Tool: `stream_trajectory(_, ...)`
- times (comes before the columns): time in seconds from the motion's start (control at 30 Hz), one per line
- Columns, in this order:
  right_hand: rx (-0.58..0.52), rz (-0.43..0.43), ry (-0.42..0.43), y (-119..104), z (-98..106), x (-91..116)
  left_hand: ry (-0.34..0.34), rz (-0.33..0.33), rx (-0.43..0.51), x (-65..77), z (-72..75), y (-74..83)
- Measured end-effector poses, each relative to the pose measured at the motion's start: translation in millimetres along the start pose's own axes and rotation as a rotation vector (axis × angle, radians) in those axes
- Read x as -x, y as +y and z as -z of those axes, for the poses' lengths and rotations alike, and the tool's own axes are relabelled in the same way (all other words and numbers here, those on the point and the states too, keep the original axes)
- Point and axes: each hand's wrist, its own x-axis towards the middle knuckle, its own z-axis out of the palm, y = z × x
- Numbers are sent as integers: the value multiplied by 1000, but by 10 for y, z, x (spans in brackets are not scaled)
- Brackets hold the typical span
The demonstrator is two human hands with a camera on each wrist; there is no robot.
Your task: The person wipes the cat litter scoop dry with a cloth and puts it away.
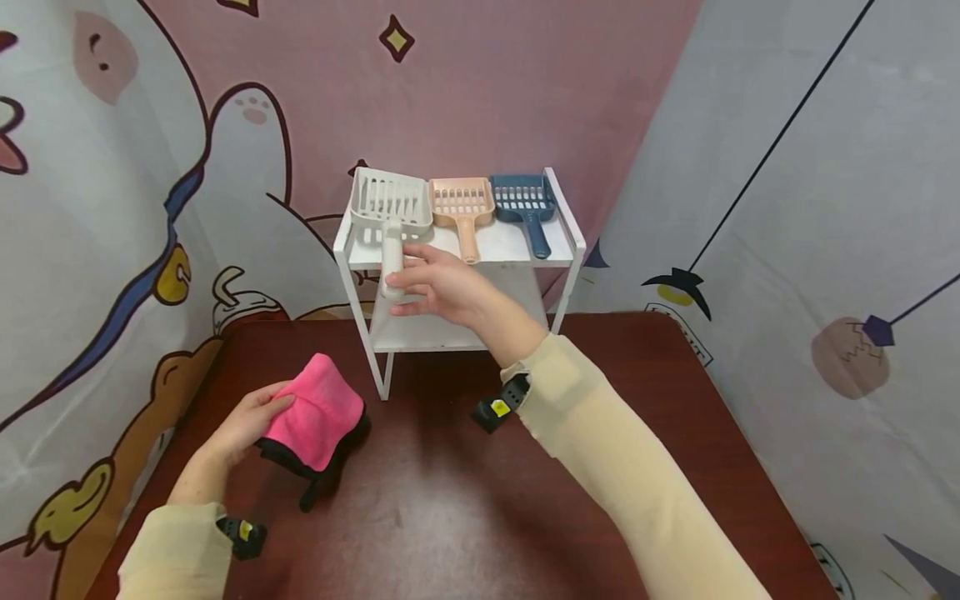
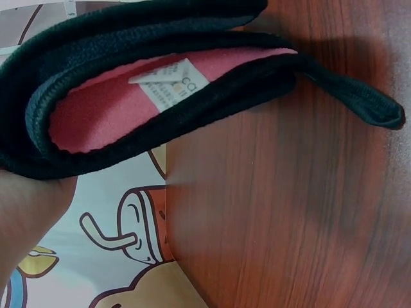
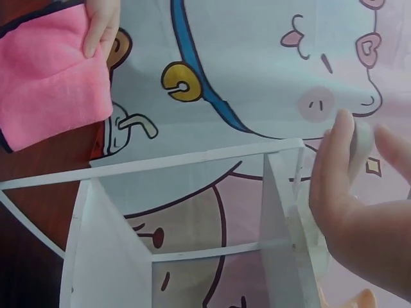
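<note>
My left hand (image 1: pixel 251 421) grips a folded pink cloth (image 1: pixel 318 412) with black edging, held above the brown table at the left. In the left wrist view the folds of the cloth (image 2: pixel 103 119) show a white label and a black hanging loop. My right hand (image 1: pixel 450 287) is at the pale handle of a white slotted litter scoop (image 1: pixel 392 200), its fingers and thumb on either side of it. The scoop's head is at the left end of the white rack's top. Beside it lie a peach scoop (image 1: pixel 462 200) and a dark blue scoop (image 1: pixel 525 196).
The white rack (image 1: pixel 427 337) stands at the back of the brown table (image 1: pixel 420 517), with raised side rails and a lower shelf. Cartoon-printed cloth walls (image 1: pixel 480 83) close in the back and both sides. Each sleeve carries a black wrist camera (image 1: pixel 498 408).
</note>
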Motion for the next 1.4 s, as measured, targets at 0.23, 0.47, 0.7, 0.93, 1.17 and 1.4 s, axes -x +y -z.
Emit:
stream_trajectory(0.23,-4,2,-25,-30,-17,22,-3,-8,2,-4,-30,32)
stream_trajectory(0.47,-99,2,21,-43,-54,-64,9,-4,-15,-4,-37,38)
stream_trajectory(0.7,-183,36,14,-37,-120,-121,4,-9,-9,4,-33,31)
stream_trajectory(0.93,1,80,103,-1,-163,-124,2,-5,-8,-5,-24,33)
stream_trajectory(1.17,40,60,159,35,-125,-103,-10,20,2,-15,-28,28)
stream_trajectory(1.4,31,57,155,74,-89,-78,-6,11,2,-24,-29,12)
